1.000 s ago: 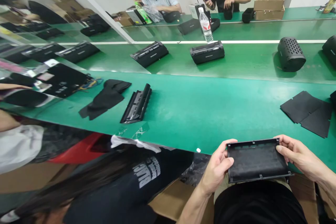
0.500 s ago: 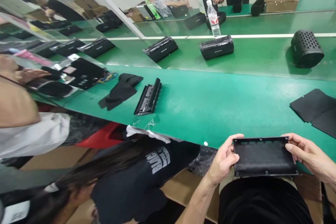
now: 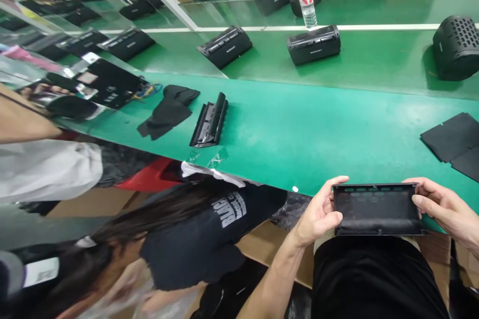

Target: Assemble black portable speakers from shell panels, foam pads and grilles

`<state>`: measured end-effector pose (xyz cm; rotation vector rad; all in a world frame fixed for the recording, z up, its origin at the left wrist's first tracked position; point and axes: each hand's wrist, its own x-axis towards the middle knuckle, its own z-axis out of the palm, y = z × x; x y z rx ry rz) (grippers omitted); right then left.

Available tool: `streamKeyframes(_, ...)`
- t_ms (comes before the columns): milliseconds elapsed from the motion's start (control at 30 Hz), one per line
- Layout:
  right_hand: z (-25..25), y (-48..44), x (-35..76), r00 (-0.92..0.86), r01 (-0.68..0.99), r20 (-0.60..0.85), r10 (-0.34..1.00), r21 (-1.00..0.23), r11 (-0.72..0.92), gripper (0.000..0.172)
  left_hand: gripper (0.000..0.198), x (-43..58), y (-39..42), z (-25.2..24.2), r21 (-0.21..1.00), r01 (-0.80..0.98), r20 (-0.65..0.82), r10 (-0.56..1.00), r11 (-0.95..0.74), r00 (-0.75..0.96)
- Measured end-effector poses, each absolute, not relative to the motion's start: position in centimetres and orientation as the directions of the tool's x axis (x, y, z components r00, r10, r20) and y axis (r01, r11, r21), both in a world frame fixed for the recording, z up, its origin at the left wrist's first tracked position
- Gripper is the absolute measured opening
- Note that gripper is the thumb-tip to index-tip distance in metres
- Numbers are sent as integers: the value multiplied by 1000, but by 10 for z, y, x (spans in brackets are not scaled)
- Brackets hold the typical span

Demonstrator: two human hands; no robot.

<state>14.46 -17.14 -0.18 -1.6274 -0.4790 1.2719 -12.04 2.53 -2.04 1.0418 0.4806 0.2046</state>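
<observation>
A black plastic shell (image 3: 377, 211), shallow and rectangular, is held at the table's near edge with its hollow side facing me. Small tabs or screw points line its long edges, and a row of slots runs along the far one. My left hand (image 3: 320, 212) grips its left end, thumb over the rim and fingers behind. At the right end my right hand (image 3: 439, 207) pinches the rim in the same way. Beyond my right hand lie flat black sheets (image 3: 456, 134) with notched edges.
Another black shell part (image 3: 209, 120) lies on the green table (image 3: 299, 124), beside crumpled black cloth-like pieces (image 3: 170, 109). Further back stand several black speaker-like units (image 3: 314, 46) and a water bottle (image 3: 306, 0). A co-worker in a black shirt (image 3: 190, 244) bends low at my left.
My view has tipped slightly downward, so the table things sit higher. Both hands still hold the shell, which has tilted slightly. The bending co-worker's arms now show at the lower left.
</observation>
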Motion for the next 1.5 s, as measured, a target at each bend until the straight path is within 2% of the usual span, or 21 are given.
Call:
streamKeyframes(400,-1,-166,140,376,-197,-487,788,-873,-445,44,75,-123,25,-23,867,38,-272,406,497,872)
streamKeyframes(767,0,-163,139,381,-257,-489,785,-871,-417,50,73,-123,26,-29,863,23,-271,424,505,864)
streamKeyframes(967,8,-152,133,379,-360,-498,780,-856,-372,53,69,-119,27,-25,754,-91,-250,412,651,876)
streamKeyframes(1067,10,-147,128,347,-482,-542,765,-803,-351,53,64,-119,27,-24,686,-133,-278,427,716,860)
streamKeyframes(1167,11,-142,123,301,-573,-569,766,-749,-331,53,78,-119,25,-28,657,-175,-270,446,733,853)
streamKeyframes(1267,12,-137,120,306,-575,-564,767,-752,-323,55,96,-120,24,-32,679,-201,-196,437,706,878)
streamKeyframes(1500,11,-134,119,388,-402,-515,765,-841,-362,60,113,-120,21,-34,688,-201,-166,421,697,892)
